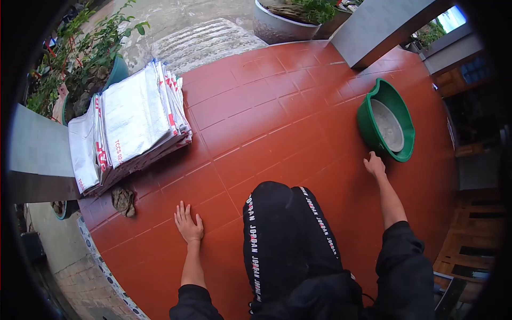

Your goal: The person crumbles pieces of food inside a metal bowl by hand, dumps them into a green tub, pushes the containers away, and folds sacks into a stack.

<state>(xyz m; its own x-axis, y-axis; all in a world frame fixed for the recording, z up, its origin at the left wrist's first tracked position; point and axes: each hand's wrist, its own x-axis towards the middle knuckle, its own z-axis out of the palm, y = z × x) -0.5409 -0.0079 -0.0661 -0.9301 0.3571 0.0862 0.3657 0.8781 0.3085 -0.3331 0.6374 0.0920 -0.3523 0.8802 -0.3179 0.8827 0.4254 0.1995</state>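
My left hand (189,224) is palm down with its fingers spread, at or just above the red tiled floor (266,154); nothing is in it. Over on the right, my right hand (375,165) hangs just short of the green basin (367,125), fingers partly curled and one pointing out. I see no object in it, and it looks apart from the basin's rim. A grey, round flat surface shows inside the basin. A crumpled brown cloth-like thing (124,201) lies to the left of my left hand.
A thick stack of white printed sacks (138,114) lies on the floor at the left, beside a pillar (40,144) and potted plants. Another pillar (381,32) stands at the back right. A large planter (280,24) is beyond the floor's far edge. Wooden furniture (472,234) lines the right side.
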